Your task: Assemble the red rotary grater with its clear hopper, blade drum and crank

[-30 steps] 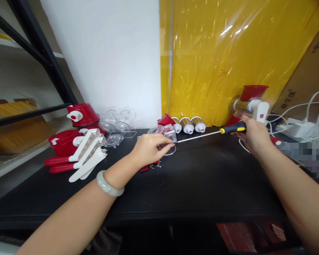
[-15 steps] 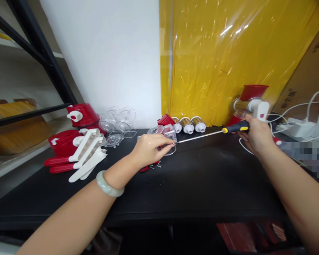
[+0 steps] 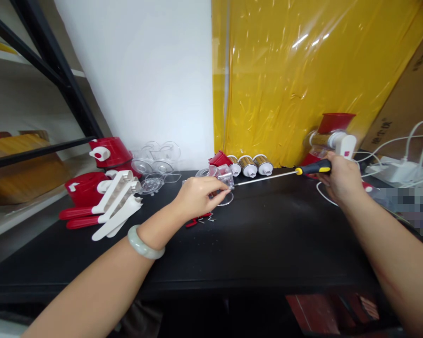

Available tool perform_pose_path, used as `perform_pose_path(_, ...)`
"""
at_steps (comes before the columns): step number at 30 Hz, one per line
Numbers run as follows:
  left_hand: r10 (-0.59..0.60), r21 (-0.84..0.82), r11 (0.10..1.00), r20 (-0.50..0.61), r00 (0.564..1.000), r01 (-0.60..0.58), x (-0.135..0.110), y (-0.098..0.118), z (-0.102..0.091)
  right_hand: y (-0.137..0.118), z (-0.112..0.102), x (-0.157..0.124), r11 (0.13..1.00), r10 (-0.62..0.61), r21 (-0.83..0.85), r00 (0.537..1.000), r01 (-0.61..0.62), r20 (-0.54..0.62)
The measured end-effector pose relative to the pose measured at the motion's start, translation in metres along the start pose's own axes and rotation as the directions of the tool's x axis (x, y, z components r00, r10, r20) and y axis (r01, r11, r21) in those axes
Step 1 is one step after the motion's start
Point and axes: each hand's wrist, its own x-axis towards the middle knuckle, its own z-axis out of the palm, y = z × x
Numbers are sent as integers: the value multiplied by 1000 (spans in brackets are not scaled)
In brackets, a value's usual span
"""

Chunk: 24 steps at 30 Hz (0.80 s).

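My right hand is wrapped round the black-and-yellow handle of a long screwdriver, whose thin metal shaft points left and slightly down. Close to the tip, my left hand pinches a tiny shiny piece between thumb and fingertips; it looks like a screw, mostly hidden by the fingers. Clear plastic parts lie just behind that hand, partly covered by it. Below it on the black table are a small red part and several loose small metal pieces.
At left stand red plastic bases, white-and-red handles and clear parts. Several grater drums and a red cup line the back. An assembled red-and-white rotary grater and a power strip with cables are at right.
My left fingertips have shifted slightly left, and a little more of the screwdriver's tip shows beside them. My right hand keeps its grip in nearly the same place.
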Motion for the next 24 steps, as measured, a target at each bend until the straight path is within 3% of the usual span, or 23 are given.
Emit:
perform_pose_path(13, -5, -6, 1000, 12, 1000, 5, 1, 0, 1, 8, -2, 5, 997, 68, -46, 997, -69, -26)
perform_pose_path(24, 3, 20, 1000, 28, 1000, -3, 1, -1, 0, 9, -4, 5, 999, 25, -40, 1000, -25, -18)
